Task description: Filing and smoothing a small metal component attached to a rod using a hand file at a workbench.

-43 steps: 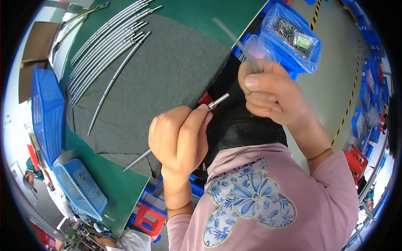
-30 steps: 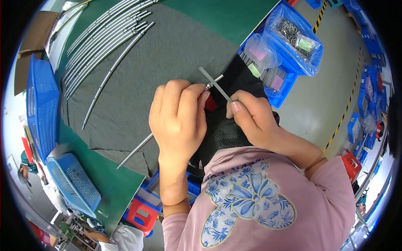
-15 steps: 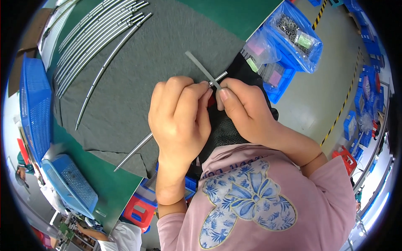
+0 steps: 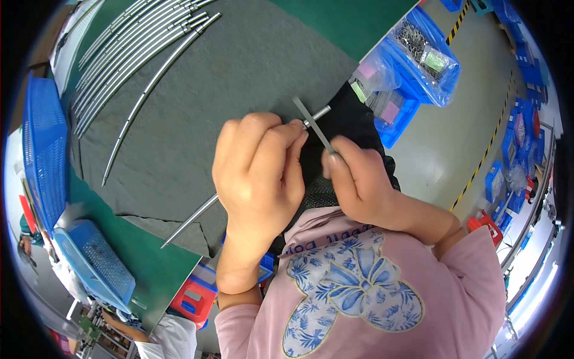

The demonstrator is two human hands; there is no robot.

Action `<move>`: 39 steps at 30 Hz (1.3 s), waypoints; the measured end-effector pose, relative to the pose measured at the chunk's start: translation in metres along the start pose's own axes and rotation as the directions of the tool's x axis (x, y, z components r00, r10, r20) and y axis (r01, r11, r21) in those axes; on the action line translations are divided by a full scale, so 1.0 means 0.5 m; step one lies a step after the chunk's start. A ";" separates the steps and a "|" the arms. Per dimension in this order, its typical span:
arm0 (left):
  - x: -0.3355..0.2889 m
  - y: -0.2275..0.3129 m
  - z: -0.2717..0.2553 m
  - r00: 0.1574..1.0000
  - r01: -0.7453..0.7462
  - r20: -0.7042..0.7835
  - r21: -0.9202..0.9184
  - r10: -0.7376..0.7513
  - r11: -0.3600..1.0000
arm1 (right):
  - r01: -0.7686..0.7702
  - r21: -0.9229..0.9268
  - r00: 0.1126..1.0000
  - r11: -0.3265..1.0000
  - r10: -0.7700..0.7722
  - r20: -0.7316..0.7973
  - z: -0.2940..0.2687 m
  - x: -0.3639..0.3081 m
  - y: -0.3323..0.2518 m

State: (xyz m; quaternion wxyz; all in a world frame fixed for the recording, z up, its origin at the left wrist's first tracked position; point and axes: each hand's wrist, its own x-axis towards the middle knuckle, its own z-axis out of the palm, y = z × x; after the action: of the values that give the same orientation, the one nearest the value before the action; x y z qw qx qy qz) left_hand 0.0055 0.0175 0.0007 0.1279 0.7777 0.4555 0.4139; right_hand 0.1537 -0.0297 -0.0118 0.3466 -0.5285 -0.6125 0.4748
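Note:
My left hand is closed round a slim metal rod, its thumb and forefinger pinching near the far right end. The rod runs slantwise under the palm, and its other end reaches toward the lower left. In my right hand a narrow flat grey file is gripped between thumb and fingers. It crosses the rod's tip just beyond my left fingertips and seems to touch it. More metal rods lie side by side at the upper left, with a single rod a little apart.
A dark grey cloth covers much of the green table. Blue perforated baskets stand along the left. Blue bins holding metal parts sit at the upper right. A person in white is at the lower left.
My right hand has drawn the file back toward my body and to the right across the rod. The left hand keeps its grip almost in place.

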 end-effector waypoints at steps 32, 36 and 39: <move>-0.001 -0.001 0.000 1.000 -0.010 -0.013 -0.012 0.009 1.000 | 0.071 0.135 0.997 0.988 -0.066 -0.038 0.015 -0.015 0.023; -0.002 -0.003 -0.004 1.000 -0.018 0.007 -0.009 0.018 1.000 | 0.007 0.216 1.000 0.976 -0.013 0.026 -0.001 0.043 -0.005; 0.003 -0.007 0.001 1.000 -0.016 -0.021 -0.029 0.015 0.999 | 0.036 0.191 0.998 0.981 -0.023 -0.067 0.019 -0.006 0.029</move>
State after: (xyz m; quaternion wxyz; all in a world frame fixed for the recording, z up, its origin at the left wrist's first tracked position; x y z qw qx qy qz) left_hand 0.0041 0.0208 -0.0007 0.1312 0.7749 0.4445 0.4298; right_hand 0.1501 -0.0346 -0.0283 0.4224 -0.4985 -0.5603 0.5091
